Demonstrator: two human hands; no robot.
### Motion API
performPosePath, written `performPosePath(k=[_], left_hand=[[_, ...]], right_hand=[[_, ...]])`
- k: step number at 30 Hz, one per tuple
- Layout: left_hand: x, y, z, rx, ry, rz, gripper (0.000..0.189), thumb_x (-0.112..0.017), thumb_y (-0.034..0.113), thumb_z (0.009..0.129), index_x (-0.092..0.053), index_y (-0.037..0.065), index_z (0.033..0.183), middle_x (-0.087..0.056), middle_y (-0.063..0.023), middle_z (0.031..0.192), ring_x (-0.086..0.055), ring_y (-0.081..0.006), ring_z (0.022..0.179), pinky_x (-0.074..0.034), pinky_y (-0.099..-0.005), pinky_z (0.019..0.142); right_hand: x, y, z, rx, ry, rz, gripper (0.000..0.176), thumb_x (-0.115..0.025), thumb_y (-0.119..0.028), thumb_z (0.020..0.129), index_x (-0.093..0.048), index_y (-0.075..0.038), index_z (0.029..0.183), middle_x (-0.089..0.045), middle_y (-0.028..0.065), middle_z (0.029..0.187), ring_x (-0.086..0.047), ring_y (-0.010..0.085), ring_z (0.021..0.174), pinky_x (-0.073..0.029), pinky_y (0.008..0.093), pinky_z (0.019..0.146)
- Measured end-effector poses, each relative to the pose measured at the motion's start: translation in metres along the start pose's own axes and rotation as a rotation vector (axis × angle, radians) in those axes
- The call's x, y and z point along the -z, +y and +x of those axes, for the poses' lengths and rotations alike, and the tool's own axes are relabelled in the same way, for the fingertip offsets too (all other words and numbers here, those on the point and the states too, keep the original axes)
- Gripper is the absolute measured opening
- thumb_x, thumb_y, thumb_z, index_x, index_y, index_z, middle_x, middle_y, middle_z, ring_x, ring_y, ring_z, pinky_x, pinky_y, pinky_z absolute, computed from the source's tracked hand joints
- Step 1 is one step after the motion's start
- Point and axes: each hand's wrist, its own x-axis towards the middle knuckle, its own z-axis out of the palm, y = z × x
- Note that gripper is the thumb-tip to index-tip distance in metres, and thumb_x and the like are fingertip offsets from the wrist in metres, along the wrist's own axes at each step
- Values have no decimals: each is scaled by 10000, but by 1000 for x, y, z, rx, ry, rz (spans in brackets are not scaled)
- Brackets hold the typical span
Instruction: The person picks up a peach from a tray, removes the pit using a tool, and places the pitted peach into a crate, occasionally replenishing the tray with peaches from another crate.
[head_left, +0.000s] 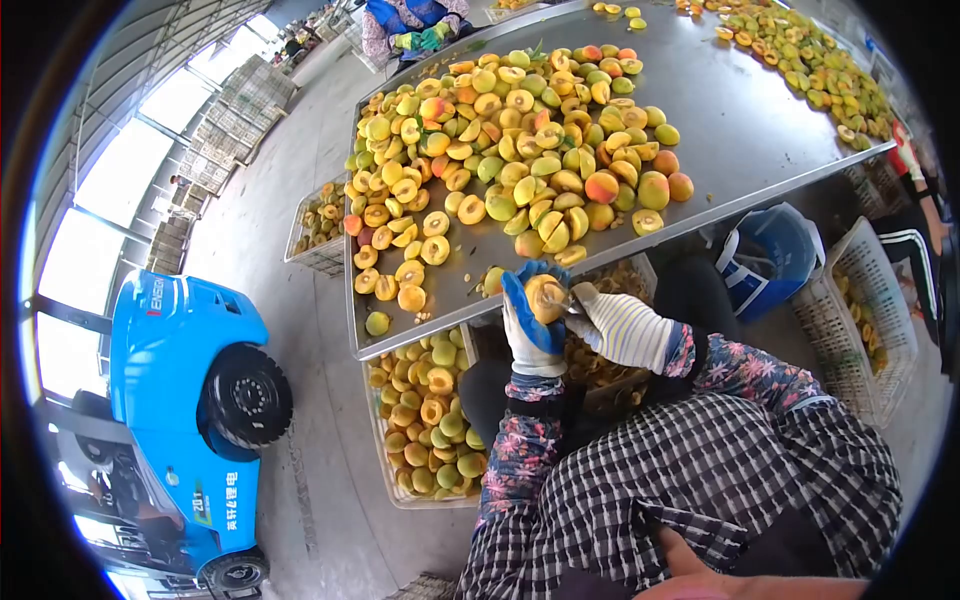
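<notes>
My left hand (pixel 532 322), in a blue and white glove, holds a cut yellow fruit half (pixel 546 298) just past the near edge of the metal table (pixel 745 120). My right hand (pixel 622 325), in a striped glove, grips a small metal tool (pixel 574 305) whose end meets the fruit; its exact shape is hard to see. On the table beyond lies a large pile of whole and halved yellow, green and red fruit (pixel 520 150). One fruit (pixel 493 280) rests at the table edge beside my left hand.
Below the table stand a crate of fruit (pixel 430 430), a blue bucket (pixel 770 255) and a white crate (pixel 868 330). A blue forklift (pixel 180 400) is at the left. One person's gloved hands (pixel 425 38) show at the top; another person (pixel 915 235) is at the right.
</notes>
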Motion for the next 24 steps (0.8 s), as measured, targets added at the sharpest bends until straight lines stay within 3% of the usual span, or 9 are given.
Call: performPosePath(k=[2, 4, 6, 10, 13, 14, 18, 22, 24], left_hand=[[0, -7, 3, -28, 25, -30, 423, -534, 259, 1003, -418, 6, 1322, -586, -162, 1157, -611, -274, 1063, -521, -412, 959], [-1, -6, -5, -410, 21, 702, 437, -546, 219, 1005, -395, -21, 1337, -588, -162, 1159, -622, -258, 1043, -530, -401, 938], [-8, 4, -6, -444, 62, 826, 361, -464, 268, 1042, -474, -21, 1258, -612, -143, 1112, -646, -245, 967, -552, -364, 861], [-2, -6, -4, -3, 48, 173, 416, -442, 404, 1042, -521, 14, 1163, -626, -134, 1063, -645, -239, 939, -546, -374, 867], [0, 3, -5, 227, 62, -66, 433, -475, 430, 1024, -566, 11, 1082, -646, -129, 961, -652, -256, 871, -555, -378, 837], [1, 0, 0, 432, 210, -394, 519, -451, 501, 1012, -587, 1, 1043, -647, -138, 892, -657, -278, 836, -563, -400, 817], [16, 1, 3, 466, 94, -293, 592, -433, 560, 996, -612, -1, 1058, -648, -152, 915, -661, -305, 871, -565, -450, 818], [-23, -3, -12, 129, 404, -377, 581, -446, 571, 987, -602, 17, 1069, -651, -126, 874, -663, -307, 848, -568, -450, 811], [1, -22, -14, 188, 329, -339, 555, -418, 533, 1012, -540, 10, 1152, -638, -132, 958, -665, -303, 833, -570, -431, 822]], right_hand=[[-4, -3, -1, -64, -55, -1, 261, -587, -194, 940, -485, 6, 1073, -652, 213, 871, -640, 429, 814, -518, 463, 673], [-15, 3, -3, -139, -77, 68, 269, -586, -190, 935, -469, 15, 1063, -632, 212, 848, -629, 426, 787, -508, 460, 658], [-17, 3, -4, -120, -84, 43, 273, -582, -206, 938, -472, 6, 1070, -625, 212, 841, -629, 421, 774, -504, 457, 648], [-5, -1, -2, -175, -294, -133, 236, -564, -209, 958, -494, -20, 1080, -616, 190, 852, -621, 390, 782, -499, 417, 682], [-27, 24, -13, -109, -323, -84, 162, -518, -154, 970, -528, -30, 1074, -632, 183, 832, -625, 386, 775, -500, 432, 687], [-21, 19, -12, -137, -410, 42, 149, -521, -133, 978, -527, -60, 1107, -619, 155, 916, -611, 332, 847, -475, 394, 794], [0, 5, -5, -335, -445, 527, 125, -513, -180, 1012, -535, -78, 1080, -575, 74, 997, -549, 202, 940, -417, 337, 890], [-24, 27, -10, -336, -393, 503, 165, -493, -210, 1030, -551, -80, 1113, -583, 65, 1054, -542, 195, 1003, -418, 315, 904], [-24, 31, -11, -188, -440, 449, 207, -485, -218, 1035, -559, -74, 1164, -602, 72, 1092, -556, 193, 1032, -429, 315, 901]])
